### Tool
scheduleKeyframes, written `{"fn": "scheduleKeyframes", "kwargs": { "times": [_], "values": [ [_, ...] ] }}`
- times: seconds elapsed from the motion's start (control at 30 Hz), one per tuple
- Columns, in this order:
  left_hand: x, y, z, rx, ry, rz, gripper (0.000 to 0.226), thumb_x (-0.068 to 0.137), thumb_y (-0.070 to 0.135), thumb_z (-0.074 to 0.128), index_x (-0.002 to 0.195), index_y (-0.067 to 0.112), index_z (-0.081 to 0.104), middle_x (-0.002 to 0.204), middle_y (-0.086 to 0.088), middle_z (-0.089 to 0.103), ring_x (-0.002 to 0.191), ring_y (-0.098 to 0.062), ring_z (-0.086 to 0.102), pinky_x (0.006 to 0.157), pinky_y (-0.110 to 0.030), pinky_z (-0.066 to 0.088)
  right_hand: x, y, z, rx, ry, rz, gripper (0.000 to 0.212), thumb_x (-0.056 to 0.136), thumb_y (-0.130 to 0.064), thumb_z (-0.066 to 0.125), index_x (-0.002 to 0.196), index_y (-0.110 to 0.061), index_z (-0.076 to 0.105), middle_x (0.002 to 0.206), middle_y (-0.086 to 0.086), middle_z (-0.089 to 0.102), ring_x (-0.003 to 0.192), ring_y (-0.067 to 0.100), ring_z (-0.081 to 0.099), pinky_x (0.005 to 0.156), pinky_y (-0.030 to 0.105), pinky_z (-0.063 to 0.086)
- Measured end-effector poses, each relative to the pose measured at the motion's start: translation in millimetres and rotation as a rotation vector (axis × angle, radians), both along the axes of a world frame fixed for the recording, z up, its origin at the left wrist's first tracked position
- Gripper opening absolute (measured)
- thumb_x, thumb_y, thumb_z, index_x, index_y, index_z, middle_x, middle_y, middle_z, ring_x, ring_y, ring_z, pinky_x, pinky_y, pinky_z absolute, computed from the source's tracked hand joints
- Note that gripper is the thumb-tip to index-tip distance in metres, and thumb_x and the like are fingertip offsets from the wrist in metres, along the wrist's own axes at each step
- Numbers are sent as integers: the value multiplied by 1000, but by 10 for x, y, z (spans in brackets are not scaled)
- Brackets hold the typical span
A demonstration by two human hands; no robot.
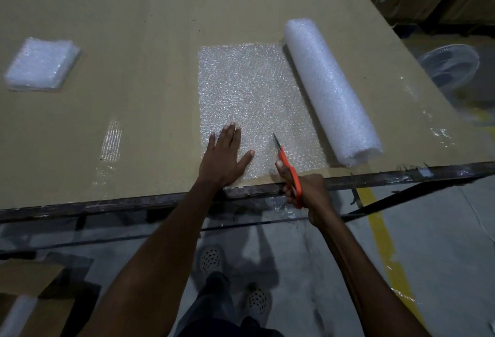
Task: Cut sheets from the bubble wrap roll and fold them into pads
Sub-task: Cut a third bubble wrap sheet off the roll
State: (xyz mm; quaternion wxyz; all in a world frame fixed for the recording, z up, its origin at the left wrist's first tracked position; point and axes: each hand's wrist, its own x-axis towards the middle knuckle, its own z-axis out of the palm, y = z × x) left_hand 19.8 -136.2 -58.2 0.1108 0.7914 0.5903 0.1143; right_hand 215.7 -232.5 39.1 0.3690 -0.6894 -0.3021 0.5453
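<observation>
Nearest, my right hand (302,192) grips the orange-handled steel scissors (288,173) at the counter's near edge, fingers (281,166) curled tight round the handles. The blades point away from me and slightly left, tip over the flat clear bubble wrap sheet (249,90); they look nearly together, though I can't tell for sure. Just to the left, my left hand (225,157) presses flat on the sheet's near left corner, its fingers straight and spread, gripping nothing.

Key relation: the sheet runs away from me, long axis near to far, still joined along its right side to the white bubble wrap roll (332,90). The roll lies parallel to that axis, just right of the blades. So the cut line, as I judge it, runs from the near edge straight out, between my flat left hand and the roll. Right hand is the nearer one to that line and already aimed along it.

Farther off, well apart at far left, a folded bubble wrap pad stack (42,64) sits on the brown cardboard-topped counter (134,28).
</observation>
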Motion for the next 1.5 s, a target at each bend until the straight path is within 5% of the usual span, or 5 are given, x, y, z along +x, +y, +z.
{"fn": "scheduleKeyframes", "kwargs": {
  "times": [0.17, 0.27, 0.37, 0.67, 1.5],
  "values": [
    [-116, 119, 43, -135, -81, -65, 95, 91, 73, 38, 159, 13, 9, 167, -4, 1, 153, -19, -1, 122, -45, -2, 49, -72, -37, 42, 35, -9, 45, 75, -49, 83, 71, -7, 65, 62, 16, 53, 42, 15, 42, 42, 20, 27],
    [-202, 286, 179, -255, -318, -26, 97, 79, 76, 48, 149, 10, 36, 155, -8, 38, 138, -27, 40, 112, -48, 31, 68, -56, -27, 31, 66, 1, 47, 76, -50, 81, 78, -7, 65, 64, 16, 52, 46, 17, 42, 44, 22, 27],
    [-222, 488, 262, -54, -308, 71, 80, 82, 70, 46, 138, 14, 54, 136, -9, 57, 117, -27, 55, 96, -40, 45, 87, -18, -49, 23, 81, -12, 49, 72, -51, 84, 73, -7, 63, 63, 15, 50, 47, 17, 41, 46, 23, 30],
    [-90, 991, 35, -4, 15, -48, 75, 101, 61, 24, 156, 9, 21, 165, -11, 13, 152, -27, 7, 120, -54, 7, 49, 193, -89, -27, 77, -53, 49, 69, -46, 88, 76, -3, 68, 64, 15, 50, 46, 16, 41, 39, 21, 30],
    [-132, 1003, 42, -19, -30, -47, 77, 100, 64, 24, 157, 12, 19, 166, -7, 11, 153, -23, 7, 121, -52, 4, 14, 351, -87, -34, 13, -6, 52, 69, -52, 86, 67, -5, 64, 54, 12, 50, 39, 16, 42, 41, 21, 30]
  ]
}}
